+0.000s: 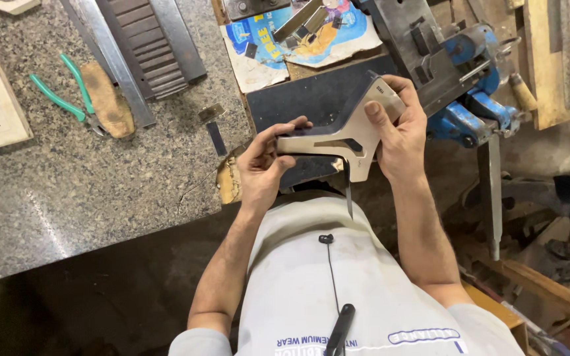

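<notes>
nearest the camera is the person's pale shirt [338,290], with a thin black cord and clip [326,238] hanging down its front. above it both forearms reach forward to a flat, angular metal piece [338,135], held in the air over the near edge of the counter [100,191], above a dark mat [311,99].

the left hand [262,168] is closed on the piece's narrow left arm, thumb on top, fingers curled under. the right hand [400,125] is clamped on the wider upper right end, thumb pressed on the face and fingers wrapped behind. so the piece spans between the two grips, and its short lower leg [357,168] juts free toward the body. a thin dark blade-like strip [349,198] hangs below that leg; i can't tell whether it is attached to it.

as i judge it, the risks are these: the piece's edges look sharp, and a slip of either thumb could drag skin across one. only the ends are held, so a loosened grip would let the piece swing or drop toward the lap. the blue vise [470,112] stands just beside the right hand, close enough to knock the knuckles.

farther off on the counter lie green-handled pliers [67,95], a ridged metal bar [146,49] and a torn printed sheet [298,39].
</notes>
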